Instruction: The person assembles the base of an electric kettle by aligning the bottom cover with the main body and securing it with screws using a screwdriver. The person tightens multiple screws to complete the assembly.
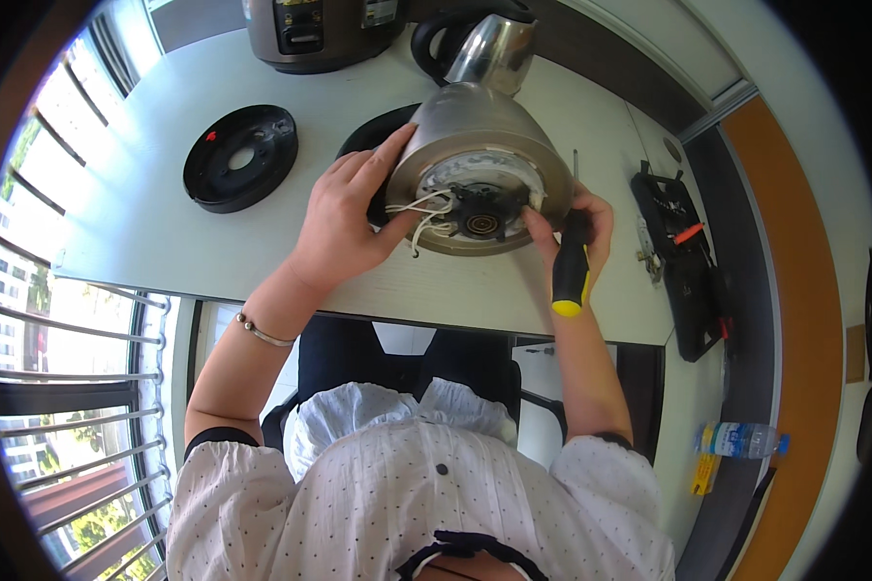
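A brushed-metal electric kettle (465,111) lies tilted on the white table, its opened underside facing me. White wires (422,205) come out beside a black round connector (481,223) in that underside. My left hand (349,213) grips the kettle's left side, thumb near the wires. Between the fingers of my right hand (591,228) is a screwdriver (572,266) with a black and yellow handle, its shaft pointing away from me. The right thumb touches the kettle's underside near the connector. The black kettle handle is partly hidden behind my left hand.
A black round base cover (240,160) lies at the left of the table (136,213). Behind stand a grey-brown cooker (325,34) and another steel kettle (494,53). At the right are an open black tool case (670,218) and a plastic bottle (746,441).
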Demonstrator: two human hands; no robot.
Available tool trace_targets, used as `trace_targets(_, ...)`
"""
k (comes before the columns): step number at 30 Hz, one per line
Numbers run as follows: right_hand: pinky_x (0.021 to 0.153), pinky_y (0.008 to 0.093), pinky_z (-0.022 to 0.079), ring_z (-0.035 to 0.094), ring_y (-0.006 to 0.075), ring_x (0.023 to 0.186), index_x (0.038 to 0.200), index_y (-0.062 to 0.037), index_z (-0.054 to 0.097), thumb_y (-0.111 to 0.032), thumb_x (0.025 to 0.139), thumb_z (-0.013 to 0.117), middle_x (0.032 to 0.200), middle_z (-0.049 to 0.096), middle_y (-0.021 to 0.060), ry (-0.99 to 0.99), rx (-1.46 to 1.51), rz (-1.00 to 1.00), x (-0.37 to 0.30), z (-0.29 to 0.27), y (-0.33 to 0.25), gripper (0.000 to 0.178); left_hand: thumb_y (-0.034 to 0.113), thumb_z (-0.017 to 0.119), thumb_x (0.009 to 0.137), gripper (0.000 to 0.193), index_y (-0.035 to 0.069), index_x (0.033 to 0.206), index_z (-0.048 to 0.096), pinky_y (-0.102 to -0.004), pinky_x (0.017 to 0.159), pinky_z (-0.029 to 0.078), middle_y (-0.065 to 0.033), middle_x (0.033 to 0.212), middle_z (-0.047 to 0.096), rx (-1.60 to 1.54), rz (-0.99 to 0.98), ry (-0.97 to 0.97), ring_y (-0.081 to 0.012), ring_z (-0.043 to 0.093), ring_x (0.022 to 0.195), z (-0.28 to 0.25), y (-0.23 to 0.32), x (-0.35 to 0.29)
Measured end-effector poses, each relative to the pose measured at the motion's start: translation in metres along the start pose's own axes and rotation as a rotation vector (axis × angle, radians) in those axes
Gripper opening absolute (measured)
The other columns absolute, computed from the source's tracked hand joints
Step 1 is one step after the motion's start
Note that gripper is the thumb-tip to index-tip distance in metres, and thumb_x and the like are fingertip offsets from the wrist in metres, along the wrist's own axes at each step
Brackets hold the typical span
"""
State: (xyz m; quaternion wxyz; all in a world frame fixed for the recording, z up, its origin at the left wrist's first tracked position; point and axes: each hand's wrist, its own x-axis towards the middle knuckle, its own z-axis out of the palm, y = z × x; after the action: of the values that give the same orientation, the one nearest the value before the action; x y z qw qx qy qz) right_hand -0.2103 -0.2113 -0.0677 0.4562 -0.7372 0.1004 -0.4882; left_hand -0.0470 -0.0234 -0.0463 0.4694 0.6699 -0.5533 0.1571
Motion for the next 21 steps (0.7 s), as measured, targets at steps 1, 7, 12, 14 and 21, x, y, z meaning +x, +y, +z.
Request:
trace_targets(1, 0.103, 0.0374, 0.037, 0.052, 0.0259, 0.118, 0.099, -0.0096, 0.040, -0.006, 0.072, 0.081, 0.126, 0.055, 0.0197, -0.006, 0.014, 0.001, 0.000, 0.000, -0.001, 0.050, 0.009, 0.073, 0.070, 0.072, 0.002, 0.136, 0.046, -0.0365, 0.076, 0.046, -0.0147, 0.088, 0.062, -0.001, -0.009, -0.006, -0.0316, 0.057, 0.080, 0.000, 0.000, 0.000)
trace_targets(7, 0.103, 0.0379, 0.037, 0.052, 0.0269, 0.119, 0.100, -0.0093, 0.040, -0.006, 0.071, 0.082, 0.126, 0.054, 0.0202, 0.010, 0.026, -0.011, 0.000, 0.001, 0.001, 0.051, 0.010, 0.073, 0.069, 0.073, 0.001, 0.136, 0.046, -0.0370, 0.074, 0.046, -0.0144, 0.088, 0.061, 0.000, -0.014, -0.010, -0.0310, 0.057, 0.079, 0.001, -0.002, 0.000)
trace_targets(12, 0.103, 0.0378, 0.039, 0.053, 0.0269, 0.118, 0.099, -0.0094, 0.041, -0.006, 0.070, 0.083, 0.124, 0.056, 0.0202, 0.019, 0.028, 0.009, -0.001, 0.002, -0.001, 0.051, 0.013, 0.073, 0.067, 0.075, 0.003, 0.136, 0.045, -0.0399, 0.075, 0.047, -0.0154, 0.089, 0.061, 0.002, -0.031, -0.038, -0.0333, 0.057, 0.080, 0.000, -0.002, 0.000)
trace_targets(14, 0.099, 0.0364, 0.042, 0.054, 0.0257, 0.115, 0.098, -0.0088, 0.042, -0.007, 0.070, 0.083, 0.124, 0.056, 0.0203, 0.010, 0.033, -0.006, 0.000, 0.000, -0.001, 0.050, 0.014, 0.072, 0.067, 0.075, 0.003, 0.136, 0.045, -0.0400, 0.076, 0.047, -0.0155, 0.089, 0.061, 0.010, -0.001, -0.021, -0.0334, 0.057, 0.081, -0.001, -0.002, 0.000)
trace_targets(21, 0.063, 0.0276, 0.054, 0.061, 0.0174, 0.082, 0.098, -0.0033, 0.055, -0.034, 0.086, 0.067, 0.127, 0.053, 0.0240, 0.049, 0.150, -0.041, 0.008, -0.024, 0.008, 0.035, 0.014, 0.073, 0.069, 0.074, 0.002, 0.137, 0.045, -0.0377, 0.072, 0.045, -0.0144, 0.082, 0.059, 0.002, 0.053, 0.022, -0.0310, 0.056, 0.075, 0.001, -0.007, -0.002)
